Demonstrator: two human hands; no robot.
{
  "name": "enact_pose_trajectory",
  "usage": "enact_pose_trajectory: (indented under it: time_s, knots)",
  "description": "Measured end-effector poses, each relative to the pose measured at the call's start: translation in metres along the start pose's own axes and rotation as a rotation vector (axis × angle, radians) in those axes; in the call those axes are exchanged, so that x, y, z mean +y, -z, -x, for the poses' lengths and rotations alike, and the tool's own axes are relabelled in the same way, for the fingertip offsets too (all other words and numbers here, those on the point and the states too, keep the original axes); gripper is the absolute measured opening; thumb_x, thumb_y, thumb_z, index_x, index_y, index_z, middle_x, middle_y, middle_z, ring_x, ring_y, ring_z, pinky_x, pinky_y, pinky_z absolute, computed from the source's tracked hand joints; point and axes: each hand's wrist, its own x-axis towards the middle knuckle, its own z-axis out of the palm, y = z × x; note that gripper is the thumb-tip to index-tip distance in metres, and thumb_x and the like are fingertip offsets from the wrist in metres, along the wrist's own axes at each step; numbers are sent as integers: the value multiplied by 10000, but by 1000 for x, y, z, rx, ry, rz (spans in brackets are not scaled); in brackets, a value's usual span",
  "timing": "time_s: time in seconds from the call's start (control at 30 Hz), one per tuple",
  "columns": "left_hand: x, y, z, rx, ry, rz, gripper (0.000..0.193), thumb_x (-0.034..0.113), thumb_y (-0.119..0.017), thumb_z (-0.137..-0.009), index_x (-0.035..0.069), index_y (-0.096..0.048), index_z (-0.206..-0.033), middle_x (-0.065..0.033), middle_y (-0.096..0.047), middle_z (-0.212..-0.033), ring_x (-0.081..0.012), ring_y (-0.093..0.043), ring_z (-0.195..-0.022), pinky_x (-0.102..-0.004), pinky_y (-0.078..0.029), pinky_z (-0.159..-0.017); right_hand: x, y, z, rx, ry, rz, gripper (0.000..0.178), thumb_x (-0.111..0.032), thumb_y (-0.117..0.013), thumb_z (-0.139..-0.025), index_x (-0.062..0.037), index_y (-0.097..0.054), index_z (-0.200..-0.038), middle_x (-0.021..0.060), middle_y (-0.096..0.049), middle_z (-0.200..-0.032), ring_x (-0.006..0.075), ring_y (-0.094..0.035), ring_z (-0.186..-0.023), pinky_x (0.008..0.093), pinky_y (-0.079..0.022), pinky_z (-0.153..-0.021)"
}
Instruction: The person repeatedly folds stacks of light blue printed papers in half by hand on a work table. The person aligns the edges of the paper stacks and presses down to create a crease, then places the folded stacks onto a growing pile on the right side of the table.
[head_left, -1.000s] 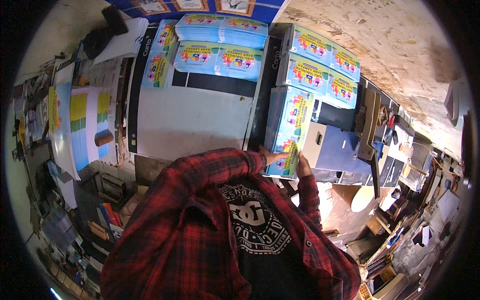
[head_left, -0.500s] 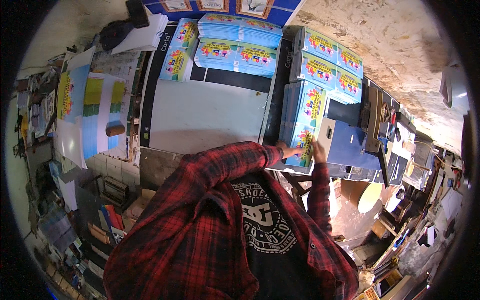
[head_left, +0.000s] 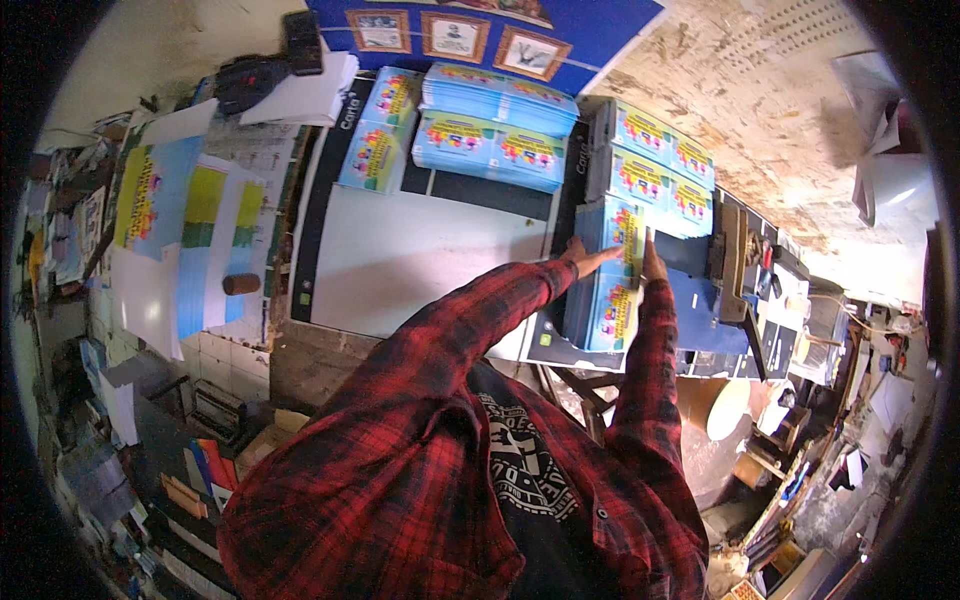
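The step in hand appears to be squaring the stack of printed booklets (head_left: 608, 292), which lies between the fingers of both hands. To do it well, press from both sides with flat, even pressure, keep the two hands level with each other, and nudge the edges in gently so that no cover buckles or slides.

The left hand (head_left: 592, 258) is spread, thumb apart, its fingers reaching from the left side over the stack's top. The right hand (head_left: 653, 263) is held straight along the right edge, fingers pointing away from the body; whether they press on it, I cannot tell. Neither hand is closed around anything. The stack's nearer half extends from the fingers toward the body, while more booklet piles (head_left: 648, 172) sit just beyond the fingertips on the same surface (head_left: 430, 262).
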Motion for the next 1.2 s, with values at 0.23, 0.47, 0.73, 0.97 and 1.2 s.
enact_pose_trajectory:
  time_s: [0.23,0.47,0.73,0.97,1.2]
  knots:
    - [-65,153,150,344,-146,-149,823,523,-730,-731,-12,-475,-1303,-209,-527,-1290,-309,-522,-1174,-404,-418,-995,-179,-5,91,741,435,-633,402,-266,-584,-931,34,-543,-1195,131,-609,-1121,215,-595,-974,319,-470,-883]
    - [-17,406,147,1239,-118,-706,877,593,-644,-750,-88,-436,-1261,-294,-523,-1219,-401,-494,-1163,-442,-390,-997,-260,-208,119,-412,-135,-1149,502,-397,-517,-922,-90,-478,-1317,97,-568,-1239,256,-561,-1116,415,-447,-912]
    - [23,453,77,1118,171,-605,1012,700,-670,-648,-82,-426,-1243,-310,-555,-1168,-395,-554,-1107,-460,-432,-960,-305,-310,40,-220,-425,-1485,707,-437,-642,-832,-195,-342,-1424,130,-379,-1410,261,-460,-1193,420,-379,-992]
    - [4,486,58,855,118,-135,747,509,-754,-706,-39,-510,-1152,-225,-631,-1048,-295,-672,-812,-408,-557,-677,-371,-303,15,-50,-600,-1646,582,-447,-688,-791,-166,-515,-1271,91,-577,-1181,234,-558,-999,368,-445,-871]
    - [-5,469,100,746,-109,4,428,309,-728,-808,-10,-589,-1058,-106,-662,-902,-208,-660,-680,-337,-540,-509,-365,-325,-20,43,-583,-1638,490,-408,-698,-803,-124,-556,-1176,69,-638,-1012,258,-639,-872,410,-540,-744]
